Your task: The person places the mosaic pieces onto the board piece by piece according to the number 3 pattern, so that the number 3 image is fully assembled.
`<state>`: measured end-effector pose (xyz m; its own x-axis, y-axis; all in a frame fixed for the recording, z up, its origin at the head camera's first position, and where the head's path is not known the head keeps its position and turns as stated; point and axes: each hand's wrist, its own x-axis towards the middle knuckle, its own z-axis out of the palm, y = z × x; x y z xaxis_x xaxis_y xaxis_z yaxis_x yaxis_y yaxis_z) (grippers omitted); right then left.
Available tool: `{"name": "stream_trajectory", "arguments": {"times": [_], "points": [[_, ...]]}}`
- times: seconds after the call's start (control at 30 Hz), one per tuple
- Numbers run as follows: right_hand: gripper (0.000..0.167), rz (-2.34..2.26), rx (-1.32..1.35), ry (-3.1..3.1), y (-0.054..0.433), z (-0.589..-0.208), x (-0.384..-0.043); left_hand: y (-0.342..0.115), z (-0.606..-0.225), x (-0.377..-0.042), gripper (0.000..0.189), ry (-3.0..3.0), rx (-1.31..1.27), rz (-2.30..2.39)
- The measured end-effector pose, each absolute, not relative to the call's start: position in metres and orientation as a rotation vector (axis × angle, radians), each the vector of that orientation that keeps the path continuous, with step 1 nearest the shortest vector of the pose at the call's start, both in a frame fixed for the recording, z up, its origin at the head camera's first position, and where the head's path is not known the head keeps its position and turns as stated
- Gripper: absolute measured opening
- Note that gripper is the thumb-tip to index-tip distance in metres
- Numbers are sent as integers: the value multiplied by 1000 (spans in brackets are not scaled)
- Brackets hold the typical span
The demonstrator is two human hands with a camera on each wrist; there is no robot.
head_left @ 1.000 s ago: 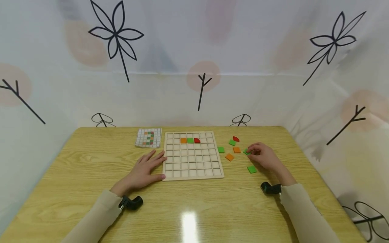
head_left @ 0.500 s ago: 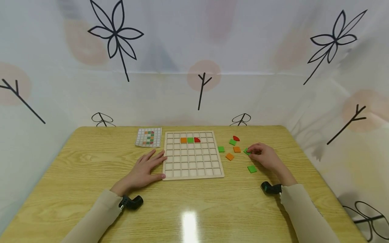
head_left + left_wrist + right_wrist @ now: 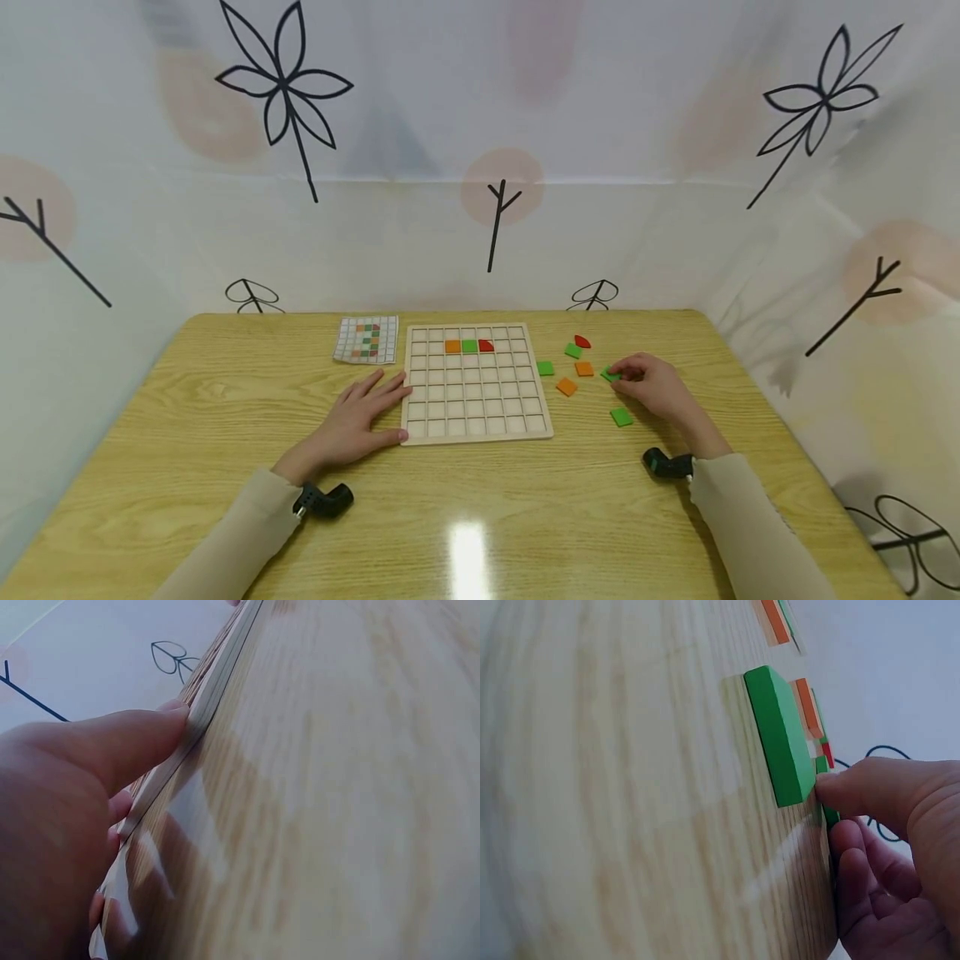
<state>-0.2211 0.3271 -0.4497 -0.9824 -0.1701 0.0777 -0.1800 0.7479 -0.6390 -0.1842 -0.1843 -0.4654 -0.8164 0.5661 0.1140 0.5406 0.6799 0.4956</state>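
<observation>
My left hand (image 3: 348, 429) rests with spread fingers along the left edge of a wooden grid board (image 3: 455, 392). In the left wrist view its thumb (image 3: 150, 742) touches the board's rim. An orange square tile (image 3: 453, 347), a green square tile (image 3: 469, 346) and a red rounded tile (image 3: 486, 346) sit side by side in the second row. Right of the board, my right hand (image 3: 652, 387) pinches another green square tile (image 3: 608, 374) between thumb and fingers, low at the tabletop. The fingers partly hide it.
Near the right hand lie loose tiles: a green one (image 3: 621, 417) closer to me, orange ones (image 3: 566, 387), and a red rounded one (image 3: 582, 342) farther back. A printed pattern card (image 3: 345, 342) lies left of the board. Patterned cloth (image 3: 420, 250) hangs behind the table.
</observation>
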Motion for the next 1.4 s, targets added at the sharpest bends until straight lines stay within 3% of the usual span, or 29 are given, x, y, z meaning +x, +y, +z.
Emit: {"name": "stream_trajectory", "arguments": {"times": [0.2,0.87,1.4], "points": [[29,1087,249,-2947,325,-449,-221,-185,-467,-184,73,2834,928,814],[39,1099,251,-2970,317,-437,-223,-184,-465,-184,73,2831,929,819],[39,1119,576,-2868,253,-428,-232,-184,-466,-184,73,2837,929,807]]}}
